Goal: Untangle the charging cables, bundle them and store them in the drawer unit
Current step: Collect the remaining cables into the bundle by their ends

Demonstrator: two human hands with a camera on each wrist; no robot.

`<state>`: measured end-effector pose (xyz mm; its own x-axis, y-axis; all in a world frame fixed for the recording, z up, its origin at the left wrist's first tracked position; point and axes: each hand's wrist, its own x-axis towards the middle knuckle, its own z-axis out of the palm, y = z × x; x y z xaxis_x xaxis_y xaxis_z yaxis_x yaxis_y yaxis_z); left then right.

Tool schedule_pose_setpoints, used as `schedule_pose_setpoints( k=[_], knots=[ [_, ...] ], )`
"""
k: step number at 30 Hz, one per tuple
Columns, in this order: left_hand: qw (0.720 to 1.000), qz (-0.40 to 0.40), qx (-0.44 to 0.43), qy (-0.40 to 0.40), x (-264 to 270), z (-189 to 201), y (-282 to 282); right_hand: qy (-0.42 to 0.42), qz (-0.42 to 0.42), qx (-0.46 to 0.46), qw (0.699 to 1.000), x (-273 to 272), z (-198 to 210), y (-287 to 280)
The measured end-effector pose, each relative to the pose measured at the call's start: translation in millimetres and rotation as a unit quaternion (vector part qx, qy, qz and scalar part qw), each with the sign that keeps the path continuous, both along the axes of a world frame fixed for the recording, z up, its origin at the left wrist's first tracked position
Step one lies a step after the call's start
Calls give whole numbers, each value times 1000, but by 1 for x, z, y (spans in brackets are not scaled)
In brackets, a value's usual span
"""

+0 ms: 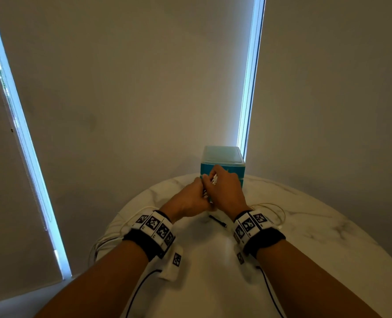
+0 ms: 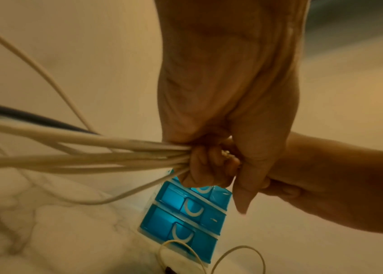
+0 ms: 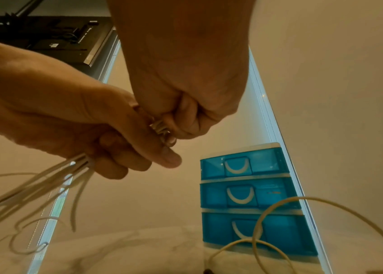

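My left hand (image 1: 190, 198) is clamped in a fist round a gathered bunch of white cables (image 2: 87, 153), held in the air just in front of the blue drawer unit (image 3: 247, 200). The fist keeps the strands side by side so they cannot slip back into a knot. My right hand (image 1: 224, 189) meets it from the side nearer the drawer unit, fingers curled and pinching the same bunch where the plug ends seem to sit; the exact hold is hidden between the two hands. Loose lengths trail from my left fist away from the drawer unit toward the table edge. One white loop (image 3: 279, 218) lies on the marble table (image 1: 316, 226) at the foot of the drawer unit. All three drawers are closed. In my judgement bundling is under way; storing has not begun.
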<state>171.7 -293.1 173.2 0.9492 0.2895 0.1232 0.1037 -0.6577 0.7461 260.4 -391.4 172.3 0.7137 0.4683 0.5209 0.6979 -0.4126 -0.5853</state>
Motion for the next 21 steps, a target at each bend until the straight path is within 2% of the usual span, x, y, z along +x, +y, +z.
schedule_pose_setpoints(
  k=[3,6,9,12,17,21],
  knots=[
    [998,48,43,-10,-3,-5,11,-40,6,22,999,3,6,-1],
    [988,60,135,43,-14,-12,35,-61,-5,45,997,15,16,-7],
    [977,74,174,98,-32,-17,64,-55,-16,68,996,26,20,-10],
    [968,97,206,107,-45,-22,94,-64,-21,87,994,26,20,-7],
    [983,71,106,130,-84,-41,145,-85,-34,116,989,35,23,-7],
    [991,79,22,108,-119,-52,185,-92,-58,124,986,50,22,-17]
  ],
)
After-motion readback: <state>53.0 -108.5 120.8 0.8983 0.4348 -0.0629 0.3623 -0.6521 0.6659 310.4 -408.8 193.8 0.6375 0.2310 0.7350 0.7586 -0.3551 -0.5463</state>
